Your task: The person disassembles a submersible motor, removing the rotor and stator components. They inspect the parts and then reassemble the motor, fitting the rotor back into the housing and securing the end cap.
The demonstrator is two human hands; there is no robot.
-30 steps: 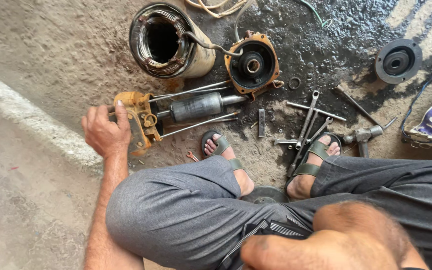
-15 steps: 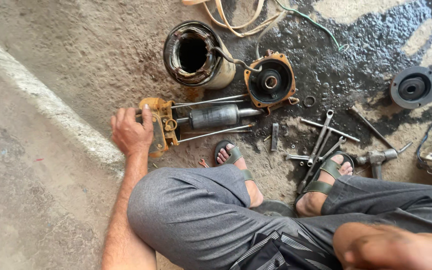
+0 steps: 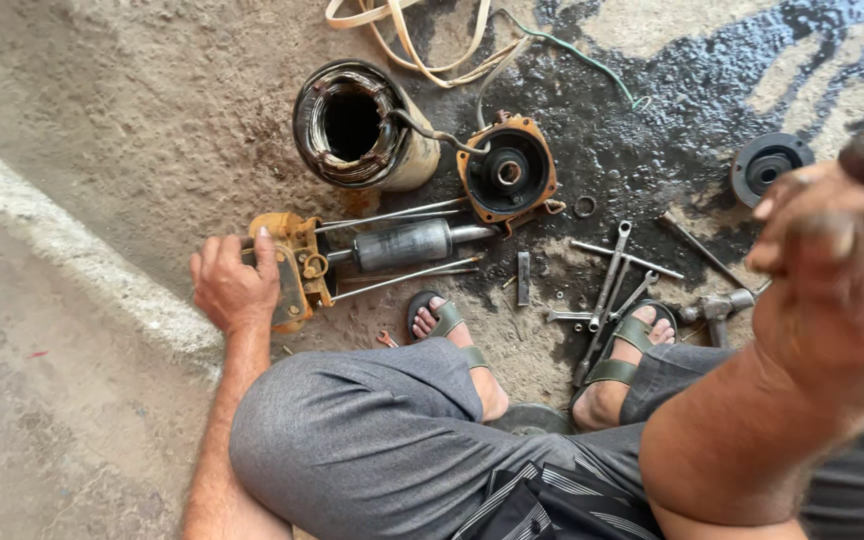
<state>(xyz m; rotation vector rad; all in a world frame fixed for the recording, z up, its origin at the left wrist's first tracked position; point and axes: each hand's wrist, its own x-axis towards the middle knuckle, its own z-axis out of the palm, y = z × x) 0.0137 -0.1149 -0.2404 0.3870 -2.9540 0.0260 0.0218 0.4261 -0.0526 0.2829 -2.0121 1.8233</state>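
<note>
My left hand (image 3: 235, 288) grips the orange end bracket (image 3: 290, 268) of the rotor assembly (image 3: 402, 244), pinning it to the floor, left of my feet. My right hand (image 3: 832, 290) (blurred, near) is raised; I cannot tell its grip.

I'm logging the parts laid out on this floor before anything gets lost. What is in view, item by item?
Stator housing: one, cream shell with dark windings, top centre, open end up.
End cover: one, orange with black centre, right of the stator housing.
Rotor: one, grey, on an orange end bracket with long thin rods, centre left.
Black disc: one, upper right.
Wrenches: several, grey metal, by the right foot.
Hammer: one, grey, right of the wrenches.
Ring: one, dark, small, beside the end cover.
Cables: a loose bundle, cream and green, top edge.
Sandals: two, olive green, on the feet.
Left hand: resting on the end bracket.
Right hand: raised close to the camera, blurred.
</note>
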